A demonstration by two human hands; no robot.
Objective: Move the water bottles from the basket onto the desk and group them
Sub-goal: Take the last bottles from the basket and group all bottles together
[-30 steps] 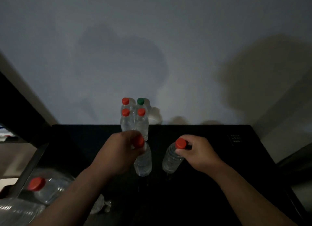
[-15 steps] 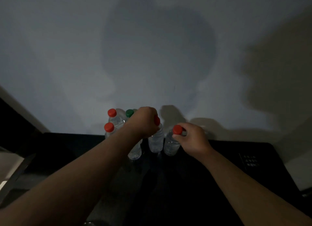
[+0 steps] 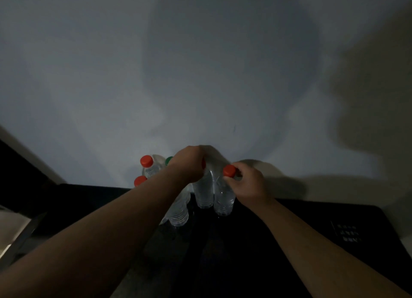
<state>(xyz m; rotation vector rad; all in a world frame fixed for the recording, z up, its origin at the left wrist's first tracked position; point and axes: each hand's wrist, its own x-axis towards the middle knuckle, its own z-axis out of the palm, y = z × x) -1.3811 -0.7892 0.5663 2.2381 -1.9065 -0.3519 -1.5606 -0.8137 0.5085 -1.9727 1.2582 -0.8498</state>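
Both forearms stretch over the dark desk point(image 3: 278, 242) toward its far edge. Nearest in the cluster there is a clear bottle point(image 3: 178, 210), partly under the left forearm with its cap hidden. Just beyond it, the right hand point(image 3: 249, 186) pinches a red-capped bottle point(image 3: 224, 200) at the neck right under the cap. The left hand point(image 3: 189, 165) is curled over the top of the neighbouring bottle point(image 3: 203, 194). These two stand side by side, touching or nearly so, and their bases seem to be down on the desk. Behind them along the far edge, against the wall point(image 3: 200, 74), stand a back bottle point(image 3: 146, 161), a second red cap point(image 3: 140, 180) and a green cap point(image 3: 169, 160). The bottles look full, so they are probably weighty. Their thin walls would likely dent and slip, so the stiff neck is the sure hold. No basket is in view.
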